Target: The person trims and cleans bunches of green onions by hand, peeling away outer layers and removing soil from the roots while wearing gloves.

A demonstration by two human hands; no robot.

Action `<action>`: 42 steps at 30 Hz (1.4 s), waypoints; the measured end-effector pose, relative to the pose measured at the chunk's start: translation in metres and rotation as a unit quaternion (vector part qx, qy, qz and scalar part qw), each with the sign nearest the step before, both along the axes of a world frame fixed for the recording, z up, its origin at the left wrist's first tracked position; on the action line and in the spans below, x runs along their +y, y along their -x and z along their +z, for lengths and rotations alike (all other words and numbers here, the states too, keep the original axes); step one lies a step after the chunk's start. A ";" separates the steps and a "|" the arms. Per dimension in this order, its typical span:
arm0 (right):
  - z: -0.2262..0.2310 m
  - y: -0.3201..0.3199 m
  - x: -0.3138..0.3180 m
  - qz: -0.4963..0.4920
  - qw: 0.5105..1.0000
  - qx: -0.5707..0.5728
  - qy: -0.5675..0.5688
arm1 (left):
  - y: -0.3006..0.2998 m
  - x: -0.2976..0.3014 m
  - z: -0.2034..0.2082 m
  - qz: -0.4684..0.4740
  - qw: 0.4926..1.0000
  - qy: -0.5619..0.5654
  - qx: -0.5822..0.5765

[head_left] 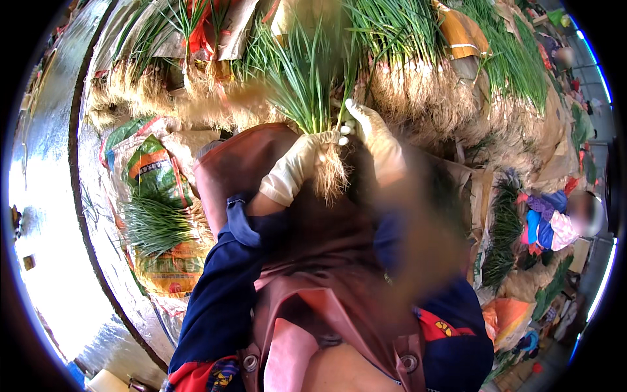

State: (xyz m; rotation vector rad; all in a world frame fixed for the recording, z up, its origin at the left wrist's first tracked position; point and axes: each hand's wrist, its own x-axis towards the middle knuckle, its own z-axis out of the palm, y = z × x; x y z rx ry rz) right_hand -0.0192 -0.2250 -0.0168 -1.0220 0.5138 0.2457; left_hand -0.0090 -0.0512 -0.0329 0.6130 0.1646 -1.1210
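A bunch of scallions (312,98) with long green leaves stands upright before my chest, its pale stringy roots (332,175) hanging down. My left hand (292,170), in a whitish glove, is wrapped round the base of the bunch, just above the roots. To the right of it, my right hand (373,136), also gloved, has its thumb and fingers closed on a scallion stalk at the bunch's edge. Part of the right forearm is smeared by a brown blur. Below both hands lies my dark red apron (320,242).
Rows of rooted scallions (418,85) lie across the far side on sacking. At left, another scallion pile (155,222) rests on a printed orange and green sack (173,271). Dark green leaves (499,235) lie at right, near another person in bright clothes (548,219).
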 end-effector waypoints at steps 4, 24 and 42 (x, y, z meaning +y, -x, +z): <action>0.003 -0.010 0.020 0.071 0.947 0.019 -0.313 | -0.002 0.016 -0.006 0.032 0.999 0.032 0.013; -0.016 0.024 -0.010 0.055 0.968 0.020 0.244 | 0.006 0.013 0.000 -0.009 0.999 -0.028 -0.031; -0.001 -0.005 -0.009 0.465 0.602 0.196 0.619 | 0.028 0.072 0.023 0.099 0.985 0.078 -0.117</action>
